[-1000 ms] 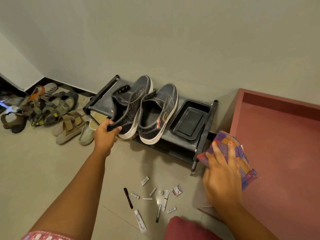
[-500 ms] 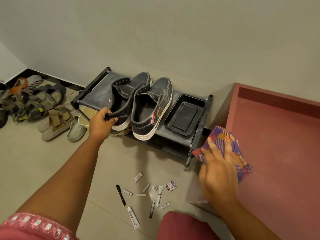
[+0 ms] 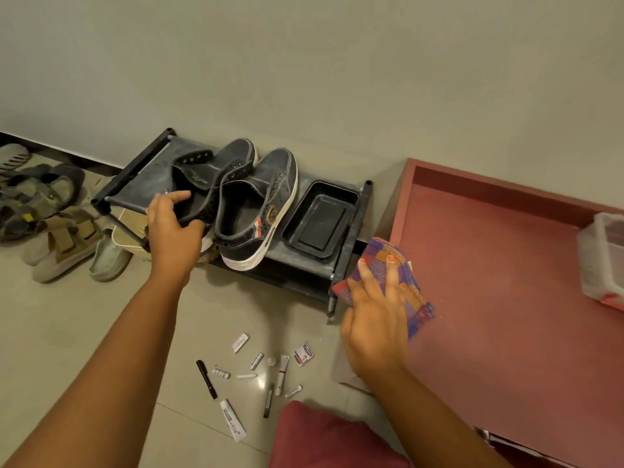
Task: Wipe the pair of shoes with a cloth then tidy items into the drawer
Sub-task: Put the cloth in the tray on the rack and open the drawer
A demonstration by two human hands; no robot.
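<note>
Two dark grey sneakers with white soles stand side by side on a low black shoe rack [image 3: 141, 184]. My left hand [image 3: 172, 231] is at the heel of the left shoe [image 3: 216, 170], thumb and fingers loosely around its collar. The right shoe [image 3: 270, 184] stands untouched beside it. My right hand [image 3: 374, 319] holds a purple and orange checked cloth [image 3: 415, 298] at the left edge of the open reddish drawer [image 3: 506, 315]. Several small tubes, pens and sachets [image 3: 280, 369] lie scattered on the floor in front of me.
An empty black tray [image 3: 319, 221] sits on the rack's right end. A clear plastic container [image 3: 604, 258] stands in the drawer at the far right. Sandals and slippers [image 3: 60, 238] are piled on the floor left of the rack. Red fabric [image 3: 320, 437] is at the bottom.
My left hand's firm grip on the left shoe's heel has loosened, the fingers now stretched out. The view has shifted left; the plastic container has come into view.
</note>
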